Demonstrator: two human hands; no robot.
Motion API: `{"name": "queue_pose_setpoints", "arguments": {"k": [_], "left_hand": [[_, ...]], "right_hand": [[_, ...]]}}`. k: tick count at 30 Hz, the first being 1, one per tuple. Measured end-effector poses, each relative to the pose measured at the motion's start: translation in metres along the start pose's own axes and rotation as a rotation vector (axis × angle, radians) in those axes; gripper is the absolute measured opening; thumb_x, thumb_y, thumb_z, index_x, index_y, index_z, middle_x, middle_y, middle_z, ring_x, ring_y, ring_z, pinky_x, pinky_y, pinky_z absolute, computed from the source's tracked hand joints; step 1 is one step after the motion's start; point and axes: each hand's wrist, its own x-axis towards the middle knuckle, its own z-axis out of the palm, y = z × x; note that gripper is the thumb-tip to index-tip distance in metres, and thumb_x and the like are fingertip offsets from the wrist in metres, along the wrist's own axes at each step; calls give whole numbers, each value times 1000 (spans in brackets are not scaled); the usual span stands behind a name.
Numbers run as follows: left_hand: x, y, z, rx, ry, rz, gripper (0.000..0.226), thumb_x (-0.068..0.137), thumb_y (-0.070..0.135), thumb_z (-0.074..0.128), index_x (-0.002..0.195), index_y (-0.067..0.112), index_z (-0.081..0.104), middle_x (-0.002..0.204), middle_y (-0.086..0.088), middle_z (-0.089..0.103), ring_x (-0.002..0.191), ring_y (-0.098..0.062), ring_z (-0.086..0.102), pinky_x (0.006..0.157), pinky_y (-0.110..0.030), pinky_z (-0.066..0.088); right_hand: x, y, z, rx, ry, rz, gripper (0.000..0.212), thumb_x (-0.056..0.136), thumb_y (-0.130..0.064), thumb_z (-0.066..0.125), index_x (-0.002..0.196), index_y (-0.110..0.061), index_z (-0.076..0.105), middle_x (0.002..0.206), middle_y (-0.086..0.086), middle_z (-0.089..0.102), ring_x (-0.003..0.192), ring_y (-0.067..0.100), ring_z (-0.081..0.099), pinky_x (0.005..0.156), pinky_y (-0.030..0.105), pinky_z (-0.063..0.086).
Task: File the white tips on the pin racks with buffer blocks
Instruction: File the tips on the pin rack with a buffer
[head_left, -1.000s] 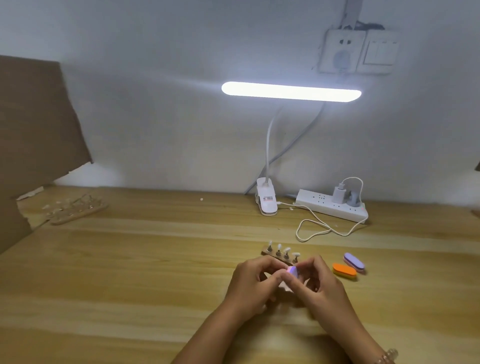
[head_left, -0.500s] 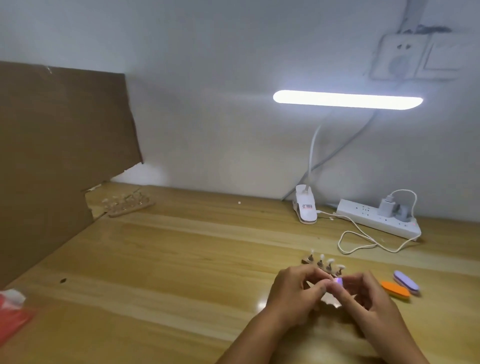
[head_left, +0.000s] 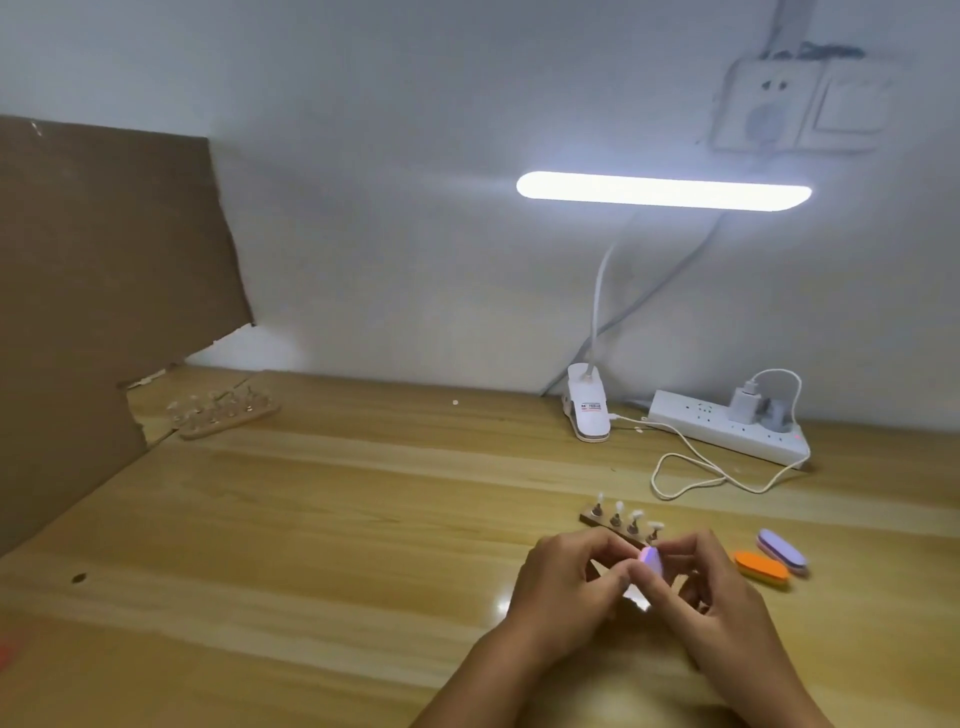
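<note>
Grip, right hand (head_left: 727, 597): pinches small lilac buffer block (head_left: 650, 560) at rack's near end, for filing.
Grip, left hand (head_left: 566, 577): curled against block, probably steadying; cannot tell what it holds.
Rack: brown wooden pin rack (head_left: 597, 519), white tips (head_left: 636, 515) upright, on worktop (head_left: 363, 519), just beyond hands.

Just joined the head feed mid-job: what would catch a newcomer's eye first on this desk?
The glowing lamp bar dominates, upper right of the view. Below it, the left hand and right hand pinch a small lilac-topped buffer block just in front of a pin rack of white tips. An orange buffer and a purple buffer lie side by side to their right.
</note>
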Motion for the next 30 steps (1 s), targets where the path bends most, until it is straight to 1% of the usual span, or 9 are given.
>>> {"name": "queue_pose_setpoints", "arguments": {"k": [3, 6, 11, 13, 16, 20, 23, 27, 30], "left_hand": [[-1, -1, 2, 40, -18, 24, 19, 86, 45, 60, 97, 33, 71, 85, 17, 73, 55, -3, 62, 63, -30, 55], [-2, 1, 3, 42, -45, 53, 22, 88, 49, 59, 98, 33, 70, 88, 19, 73, 56, -5, 65, 66, -34, 56], [2, 0, 3, -98, 2, 41, 4, 93, 26, 67, 94, 27, 70, 92, 11, 74, 80, -7, 73, 75, -41, 60], [2, 0, 2, -128, 15, 43, 5, 94, 18, 66, 96, 21, 69, 92, 8, 74, 85, -8, 73, 77, -37, 61], [1, 1, 1, -109, 14, 43, 7, 94, 12, 64, 97, 18, 67, 86, 5, 75, 77, -9, 73, 69, -26, 57], [1, 0, 1, -94, 16, 16, 8, 92, 8, 64, 92, 15, 67, 83, 6, 75, 74, -6, 71, 68, -20, 54], [1, -1, -1, -25, 12, 59, 3, 88, 17, 64, 89, 19, 66, 82, 9, 74, 76, -6, 70, 71, -30, 56], [-3, -2, 1, 43, -23, 129, 10, 86, 28, 60, 89, 20, 65, 80, 11, 73, 76, -13, 70, 74, -42, 55], [-2, -1, 2, -11, -18, 128, 6, 88, 26, 60, 88, 21, 63, 78, 12, 72, 73, -9, 70, 72, -43, 56]], "right_hand": [[2, 1, -2, 0, 30, 1, 27, 77, -42, 73, 83, -20, 59, 73, -7, 64, 54, 8, 49, 53, 18, 38], [4, 2, -2, 22, 35, 28, 16, 85, -34, 70, 87, -21, 61, 77, -13, 66, 68, 21, 60, 63, 28, 46], [6, 5, -5, 224, 115, 101, 31, 78, -46, 64, 96, -21, 63, 89, -6, 73, 87, 11, 69, 80, 28, 51], [6, 5, -5, 219, 93, 89, 31, 78, -48, 63, 96, -23, 63, 89, -8, 73, 85, 13, 68, 77, 27, 51], [3, 4, -1, 91, -1, 43, 34, 75, -58, 62, 95, -32, 60, 87, -14, 72, 72, 17, 68, 66, 31, 51], [3, 6, -1, 34, 14, 28, 39, 71, -60, 66, 97, -32, 57, 89, -17, 71, 54, 10, 57, 55, 26, 45], [2, 8, -1, -5, -16, 0, 30, 77, -48, 75, 94, -31, 57, 91, -17, 69, 50, 7, 51, 52, 24, 43], [4, 5, -3, 55, 47, 15, 28, 78, -42, 75, 89, -22, 59, 83, -10, 68, 65, 25, 60, 58, 32, 46], [2, 4, -3, 66, 22, -13, 28, 78, -44, 73, 86, -22, 59, 82, -9, 68, 59, 18, 54, 53, 24, 41]]}}
